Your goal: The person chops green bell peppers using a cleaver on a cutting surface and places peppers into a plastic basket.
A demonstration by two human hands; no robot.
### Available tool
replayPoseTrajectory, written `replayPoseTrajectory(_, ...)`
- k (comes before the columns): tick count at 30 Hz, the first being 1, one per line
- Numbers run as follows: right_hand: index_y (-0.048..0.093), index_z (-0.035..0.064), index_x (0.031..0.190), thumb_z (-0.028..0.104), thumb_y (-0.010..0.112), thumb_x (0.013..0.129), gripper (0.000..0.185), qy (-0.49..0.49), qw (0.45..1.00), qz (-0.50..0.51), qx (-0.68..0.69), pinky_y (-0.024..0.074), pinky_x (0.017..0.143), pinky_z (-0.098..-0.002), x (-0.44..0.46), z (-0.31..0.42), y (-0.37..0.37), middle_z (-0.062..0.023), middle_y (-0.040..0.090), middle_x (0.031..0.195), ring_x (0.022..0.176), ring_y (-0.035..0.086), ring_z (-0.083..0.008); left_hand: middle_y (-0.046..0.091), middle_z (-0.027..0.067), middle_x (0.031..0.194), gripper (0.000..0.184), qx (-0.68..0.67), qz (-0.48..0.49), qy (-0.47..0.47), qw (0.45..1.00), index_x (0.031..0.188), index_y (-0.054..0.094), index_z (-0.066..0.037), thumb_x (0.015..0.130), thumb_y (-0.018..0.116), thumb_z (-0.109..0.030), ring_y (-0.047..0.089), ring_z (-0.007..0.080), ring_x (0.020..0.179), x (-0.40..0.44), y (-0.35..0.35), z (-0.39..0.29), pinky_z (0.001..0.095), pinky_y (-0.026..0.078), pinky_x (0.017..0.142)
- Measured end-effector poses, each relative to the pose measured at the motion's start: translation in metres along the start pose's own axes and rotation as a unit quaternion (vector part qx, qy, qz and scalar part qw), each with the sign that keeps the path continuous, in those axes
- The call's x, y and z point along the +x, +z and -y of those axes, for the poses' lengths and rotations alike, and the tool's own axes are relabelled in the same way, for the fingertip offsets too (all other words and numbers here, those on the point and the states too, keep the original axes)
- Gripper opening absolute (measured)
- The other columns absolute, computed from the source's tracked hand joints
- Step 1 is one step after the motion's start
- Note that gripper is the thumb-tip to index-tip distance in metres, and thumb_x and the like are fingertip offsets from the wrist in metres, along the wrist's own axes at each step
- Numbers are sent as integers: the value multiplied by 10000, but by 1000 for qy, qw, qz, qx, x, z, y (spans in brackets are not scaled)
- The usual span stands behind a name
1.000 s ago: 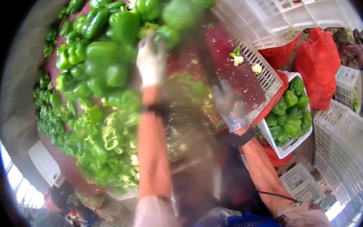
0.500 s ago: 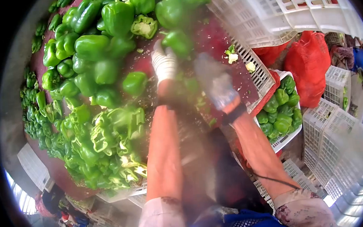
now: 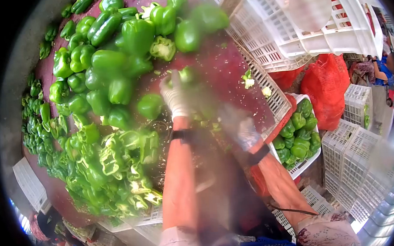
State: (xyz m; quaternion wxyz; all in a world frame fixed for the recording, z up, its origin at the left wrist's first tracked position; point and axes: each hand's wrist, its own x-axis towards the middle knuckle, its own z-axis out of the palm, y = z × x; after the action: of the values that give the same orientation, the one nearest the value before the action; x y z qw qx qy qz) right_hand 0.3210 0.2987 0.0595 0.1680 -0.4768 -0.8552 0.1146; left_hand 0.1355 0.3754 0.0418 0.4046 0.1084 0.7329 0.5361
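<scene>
My left hand [image 3: 175,97], in a white glove, is over the dark red table [image 3: 243,61], its fingers bent against a green pepper [image 3: 186,74] that is partly blurred. To its right is my right hand [image 3: 242,127], in a greyish glove, smeared by motion; what it holds, if anything, cannot be made out. A cut pepper with its pale inside showing [image 3: 163,48] lies beyond my left hand. Whole green peppers [image 3: 109,60] are heaped on the left, and a single pepper [image 3: 150,106] lies beside my left wrist. Cut pepper pieces [image 3: 111,160] form a pile nearer me.
A white crate of green peppers [image 3: 301,146] stands right of the table, below a red mesh bag [image 3: 323,92]. Large white crates [image 3: 273,35] are at the upper right, more stacked crates [image 3: 357,154] at the right. People [image 3: 385,71] are at the far right and lower left.
Both hands have drawn back toward my body, and the pepper at my left fingers has come nearer with them. The camera view has shifted slightly.
</scene>
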Motion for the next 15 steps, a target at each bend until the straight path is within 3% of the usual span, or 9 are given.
replayPoseTrajectory(2,627,63,1042,123,524,881,199,13,970,89,-225,536,597,-428,20,-7,-22,-151,639,958,710,660,-277,581,159,1105,792,168,5,32,985,1268,483,30,756,737,-518,538,229,1031,9,8,-3,354,444,927)
replayPoseTrajectory(4,637,44,983,89,529,858,171,92,982,122,-109,528,564,-417,39,-26,-18,-160,613,884,637,629,-292,608,158,1057,777,282,38,37,958,1282,489,10,731,769,-460,576,211,979,-5,22,-28,360,486,887)
replayPoseTrajectory(5,633,41,974,81,533,848,167,51,990,63,-116,522,546,-410,31,-42,-5,-160,606,872,617,620,-294,626,130,939,752,140,160,-6,977,1283,498,6,718,787,-398,607,219,864,-11,30,-35,358,529,795)
replayPoseTrajectory(7,626,37,964,67,539,825,167,-35,999,28,-16,511,518,-409,-3,1,34,-161,597,859,592,609,-303,610,76,846,563,70,117,-45,990,1134,554,30,738,766,-309,596,194,770,-20,-17,-14,371,518,658)
replayPoseTrajectory(9,626,36,969,55,544,800,188,-27,992,112,56,502,503,-427,-7,23,-5,-166,597,863,593,614,-326,558,181,1077,661,175,99,-5,980,1199,537,13,676,771,-318,551,315,996,-32,-31,-20,395,451,870)
replayPoseTrajectory(11,637,39,949,60,532,840,153,1,975,212,-63,503,518,-454,-14,48,-25,-163,604,867,608,617,-338,502,234,1236,729,249,73,-40,965,1238,521,5,635,769,-322,514,385,1122,-67,-60,-62,406,407,994)
replayPoseTrajectory(12,642,46,978,84,516,892,157,41,971,233,-14,501,507,-446,-18,71,-38,-159,611,884,605,617,-328,501,227,1230,715,212,36,10,976,1238,523,2,644,760,-319,516,368,1116,-67,-82,-44,410,418,976)
replayPoseTrajectory(14,628,52,1083,112,499,920,216,48,953,299,-12,519,548,-435,-16,127,-45,-174,630,1061,686,642,-335,535,179,1147,618,304,-31,136,942,1189,539,-26,662,755,-266,539,294,1025,-63,-138,2,388,456,882)
replayPoseTrajectory(15,614,49,1127,123,508,908,255,-42,930,359,-66,533,600,-437,-14,148,-50,-180,629,1121,752,657,-342,570,139,1071,538,425,-62,207,879,1140,554,-51,670,757,-216,561,238,940,-58,-183,15,360,483,805)
